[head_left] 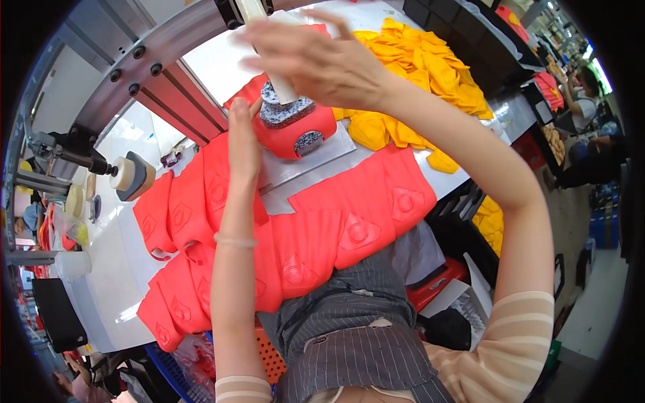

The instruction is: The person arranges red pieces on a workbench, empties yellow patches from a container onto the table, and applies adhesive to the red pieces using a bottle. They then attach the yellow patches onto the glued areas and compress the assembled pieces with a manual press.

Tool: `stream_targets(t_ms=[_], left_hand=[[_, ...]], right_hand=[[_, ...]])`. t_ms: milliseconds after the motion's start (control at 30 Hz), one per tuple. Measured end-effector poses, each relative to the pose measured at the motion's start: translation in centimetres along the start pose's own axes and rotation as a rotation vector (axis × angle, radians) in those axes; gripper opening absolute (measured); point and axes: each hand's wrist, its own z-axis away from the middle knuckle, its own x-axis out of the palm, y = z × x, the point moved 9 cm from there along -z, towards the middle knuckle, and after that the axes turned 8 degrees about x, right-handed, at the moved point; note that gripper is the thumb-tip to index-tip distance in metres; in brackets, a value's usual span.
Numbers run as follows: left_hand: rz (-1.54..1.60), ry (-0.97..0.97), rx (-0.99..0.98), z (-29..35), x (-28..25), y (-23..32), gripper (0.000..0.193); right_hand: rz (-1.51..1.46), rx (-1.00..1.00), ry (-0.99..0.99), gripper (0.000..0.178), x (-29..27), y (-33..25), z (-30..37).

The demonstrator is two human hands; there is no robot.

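In front of me, a soft red rubbery piece (277, 140) resembling a swim cap is stretched over a block. A black-and-white speckled pad (287, 115) sits on top of it, under a pale upright cylinder (283, 89). My left hand (242, 138) is upright at the left side of this piece, fingers straight and close to its edge; contact is unclear. Above the pad, my right hand (312, 64) passes in front of the cylinder. It is blurred, with fingers stretched out and nothing visible in them.
Overlapping red pieces (312, 232) with raised emblems drape along the near table edge. Beyond my right arm lies a heap of yellow pieces (430, 67). A metal machine frame (114, 80) stands left, with a round-headed pad (124, 173) sticking out. Black crates (463, 30) line the far right.
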Motion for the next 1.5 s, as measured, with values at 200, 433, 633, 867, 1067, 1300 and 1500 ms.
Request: stream_targets(t_ms=[200,433,633,867,1067,1300,1500], left_hand=[[-0.175,0.144,0.137,6.6,-9.0,5.5,0.049],[-0.481,0.672,0.212,12.8,-30.4,5.9,0.039],[-0.494,0.622,-0.348,14.7,-41.3,-2.9,0.062],[0.016,0.547,-0.638,14.0,-41.3,-6.6,0.065],[0.358,0.384,-0.473,12.0,-35.9,-3.7,0.038],[0.793,0.41,-0.213,17.4,-33.9,-0.3,0.047],[0.76,0.465,-0.074,25.1,-28.5,3.9,0.056]], right_hand=[[-0.766,1.249,-0.826,0.046,6.1,-2.9,19.4],[-0.718,1.418,-0.751,0.064,4.1,-9.7,21.6],[-0.795,1.424,-0.787,0.038,4.8,-11.2,23.0],[-0.963,1.742,-0.521,0.026,1.8,-9.0,22.1],[-1.186,1.828,-0.431,0.028,1.0,-9.4,21.4],[-1.524,1.834,-0.298,0.022,-0.6,-10.0,18.6],[-1.804,1.756,-0.269,0.022,-3.6,-10.7,14.4]])
